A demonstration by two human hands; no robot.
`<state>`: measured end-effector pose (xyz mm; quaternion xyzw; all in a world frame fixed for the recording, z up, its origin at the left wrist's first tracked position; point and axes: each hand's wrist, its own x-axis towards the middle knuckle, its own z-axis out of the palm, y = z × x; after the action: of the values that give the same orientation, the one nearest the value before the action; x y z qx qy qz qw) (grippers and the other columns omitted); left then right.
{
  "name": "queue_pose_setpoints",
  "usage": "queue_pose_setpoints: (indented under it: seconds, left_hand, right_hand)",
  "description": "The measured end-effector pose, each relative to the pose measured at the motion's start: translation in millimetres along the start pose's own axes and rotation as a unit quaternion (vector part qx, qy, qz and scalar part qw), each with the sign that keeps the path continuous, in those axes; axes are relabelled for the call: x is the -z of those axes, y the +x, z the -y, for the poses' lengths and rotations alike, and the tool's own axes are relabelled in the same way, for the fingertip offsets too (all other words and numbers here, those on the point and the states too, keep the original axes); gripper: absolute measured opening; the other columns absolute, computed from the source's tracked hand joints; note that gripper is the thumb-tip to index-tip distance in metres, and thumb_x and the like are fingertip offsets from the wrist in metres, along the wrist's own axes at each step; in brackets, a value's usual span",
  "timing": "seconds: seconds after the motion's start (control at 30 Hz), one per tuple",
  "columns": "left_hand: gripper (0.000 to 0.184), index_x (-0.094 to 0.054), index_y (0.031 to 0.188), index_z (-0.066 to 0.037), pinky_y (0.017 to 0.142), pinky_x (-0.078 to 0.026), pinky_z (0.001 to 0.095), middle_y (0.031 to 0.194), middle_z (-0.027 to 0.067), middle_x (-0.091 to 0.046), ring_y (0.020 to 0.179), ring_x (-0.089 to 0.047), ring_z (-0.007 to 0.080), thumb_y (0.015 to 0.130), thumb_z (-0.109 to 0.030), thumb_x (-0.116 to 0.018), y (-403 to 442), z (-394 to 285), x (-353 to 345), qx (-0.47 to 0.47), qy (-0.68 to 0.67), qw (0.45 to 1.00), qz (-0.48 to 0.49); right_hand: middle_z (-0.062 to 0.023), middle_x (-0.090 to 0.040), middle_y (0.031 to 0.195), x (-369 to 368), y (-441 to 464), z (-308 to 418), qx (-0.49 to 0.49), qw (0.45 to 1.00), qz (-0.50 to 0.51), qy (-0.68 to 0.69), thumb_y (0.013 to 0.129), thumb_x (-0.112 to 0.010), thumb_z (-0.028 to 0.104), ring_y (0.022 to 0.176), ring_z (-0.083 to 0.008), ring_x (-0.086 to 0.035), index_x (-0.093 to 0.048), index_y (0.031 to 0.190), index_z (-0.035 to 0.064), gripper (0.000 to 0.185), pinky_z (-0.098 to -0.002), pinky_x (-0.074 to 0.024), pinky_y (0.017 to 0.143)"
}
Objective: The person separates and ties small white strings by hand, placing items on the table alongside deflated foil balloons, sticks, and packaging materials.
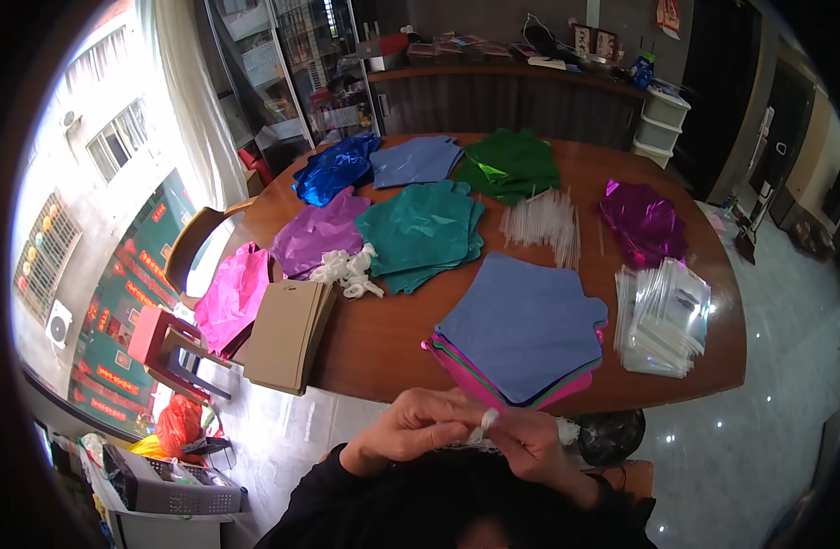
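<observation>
My left hand (409,426) and my right hand (532,443) meet in front of my body at the table's near edge, both with fingers closed. Between the fingertips shows a small white piece (490,418); its kind is too small to make out. More white material (567,430) lies beneath and beside my right hand, partly hidden. Just beyond the hands is a stack of flat scalloped sheets (521,316), grey-blue on top with pink and green edges below. A heap of white strips (347,270) rests farther left on the table.
Around the wooden table (393,366) lie brown cardboard pieces (287,334), teal sheets (420,233), green sheets (510,165), purple foil (641,222), clear thin sticks (543,227) and clear plastic sleeves (662,316). A black bag (612,435) sits below the near edge.
</observation>
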<state>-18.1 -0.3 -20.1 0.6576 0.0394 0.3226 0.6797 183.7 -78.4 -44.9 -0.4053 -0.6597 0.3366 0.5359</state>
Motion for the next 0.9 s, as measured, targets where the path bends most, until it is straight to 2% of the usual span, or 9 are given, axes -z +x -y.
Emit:
queue_pose_setpoints:
  seconds: [0.13, 0.17, 0.3, 0.5, 0.57, 0.63, 0.67, 0.8, 0.9]
  left_hand:
    - [0.03, -0.072, 0.115, 0.002, 0.079, -0.046, 0.032, 0.095, 0.0111, -0.07, 0.085, -0.058, 0.024, 0.087, 0.003, -0.062, 9.2, -2.9, -1.8, 0.014, 0.287, 0.953, -0.096]
    - [0.03, -0.072, 0.115, 0.002, 0.079, -0.046, 0.032, 0.095, 0.0111, -0.07, 0.085, -0.058, 0.024, 0.087, 0.003, -0.062, 9.2, -3.4, -0.2, 0.017, 0.287, 0.953, -0.096]
    - [0.027, -0.071, 0.112, 0.002, 0.082, -0.046, 0.0329, 0.101, 0.0113, -0.07, 0.085, -0.059, 0.0246, 0.087, 0.003, -0.062, 3.2, -1.3, 8.2, 0.07, 0.292, 0.95, 0.087]
    - [0.024, -0.073, 0.106, 0.002, 0.078, -0.043, 0.032, 0.098, 0.0101, -0.069, 0.083, -0.054, 0.0221, 0.087, 0.004, -0.059, -5.2, -0.8, -4.6, 0.008, -0.022, 0.999, -0.04]
    - [0.022, -0.072, 0.106, 0.002, 0.08, -0.044, 0.032, 0.1, 0.0105, -0.069, 0.083, -0.056, 0.0239, 0.088, 0.004, -0.059, 3.5, -4.0, -4.2, 0.01, 0.186, 0.979, -0.086]
    - [0.02, -0.07, 0.106, 0.003, 0.081, -0.045, 0.032, 0.103, 0.011, -0.069, 0.083, -0.059, 0.0256, 0.089, 0.003, -0.06, 10.2, -5.6, -3.4, 0.009, 0.385, 0.914, -0.125]
    - [0.02, -0.07, 0.106, 0.003, 0.081, -0.045, 0.032, 0.103, 0.011, -0.069, 0.083, -0.059, 0.0256, 0.089, 0.003, -0.06, 9.6, -4.6, -1.3, 0.01, 0.384, 0.915, -0.122]
    - [0.017, -0.069, 0.104, 0.003, 0.082, -0.045, 0.0322, 0.101, 0.0106, -0.069, 0.084, -0.058, 0.0251, 0.09, 0.002, -0.059, -3.4, 4.7, 14.8, 0.057, 0.205, 0.971, 0.113]
    - [0.015, -0.069, 0.101, 0.003, 0.082, -0.045, 0.0322, 0.1, 0.01, -0.069, 0.085, -0.058, 0.0248, 0.09, 0.002, -0.059, -1.8, -3.5, -0.7, 0.063, 0.126, 0.99, 0.017]
  right_hand:
    - [-0.0033, -0.052, 0.068, -0.5, -1.6, -6.6, 0.054, 0.998, 0.014, -0.034, 0.085, -0.065, -0.004, 0.055, -0.0185, -0.041, -0.064, 0.081, 0.0008, 0.006, -0.0312, -0.034, 0.053]
    - [-0.0033, -0.052, 0.068, 0.0, -2.2, -6.4, 0.052, 0.998, 0.014, -0.032, 0.085, -0.065, -0.004, 0.055, -0.0185, -0.041, -0.064, 0.081, 0.0008, 0.006, -0.0312, -0.034, 0.053]
    - [-0.004, -0.054, 0.069, 3.4, -2.3, -3.8, 0.03, 0.997, -0.038, -0.057, 0.084, -0.065, -0.004, 0.055, -0.0187, -0.042, -0.065, 0.082, 0.0009, 0.005, -0.0311, -0.0345, 0.053]
    - [-0.0041, -0.055, 0.068, -2.1, 1.3, -5.1, 0.018, 1.0, -0.009, -0.014, 0.084, -0.065, -0.005, 0.055, -0.0178, -0.043, -0.065, 0.082, 0.0009, 0.006, -0.0305, -0.0344, 0.053]
    - [-0.0042, -0.055, 0.068, -2.1, 0.3, -8.6, 0.056, 0.998, 0.015, -0.02, 0.083, -0.064, -0.005, 0.055, -0.0175, -0.042, -0.065, 0.082, 0.0006, 0.006, -0.0303, -0.0342, 0.053]
    - [-0.0042, -0.054, 0.068, -1.0, -1.0, -10.7, 0.092, 0.995, 0.035, -0.029, 0.083, -0.064, -0.006, 0.055, -0.0171, -0.042, -0.066, 0.082, 0.0003, 0.007, -0.0301, -0.0341, 0.053]
    - [-0.0042, -0.054, 0.068, 0.0, -1.4, -10.2, 0.091, 0.995, 0.032, -0.03, 0.083, -0.064, -0.006, 0.055, -0.0171, -0.042, -0.066, 0.082, 0.0003, 0.007, -0.0301, -0.0341, 0.053]
    - [-0.0039, -0.054, 0.067, 3.3, -2.9, -6.0, 0.01, 0.997, -0.066, -0.03, 0.083, -0.062, -0.007, 0.055, -0.0163, -0.042, -0.066, 0.082, -0.0001, 0.008, -0.0296, -0.0338, 0.053]
    - [-0.0039, -0.055, 0.068, -1.5, -5.2, -6.7, 0.015, 0.999, -0.027, -0.02, 0.084, -0.063, -0.006, 0.055, -0.0171, -0.043, -0.066, 0.083, 0.0001, 0.007, -0.0298, -0.035, 0.053]
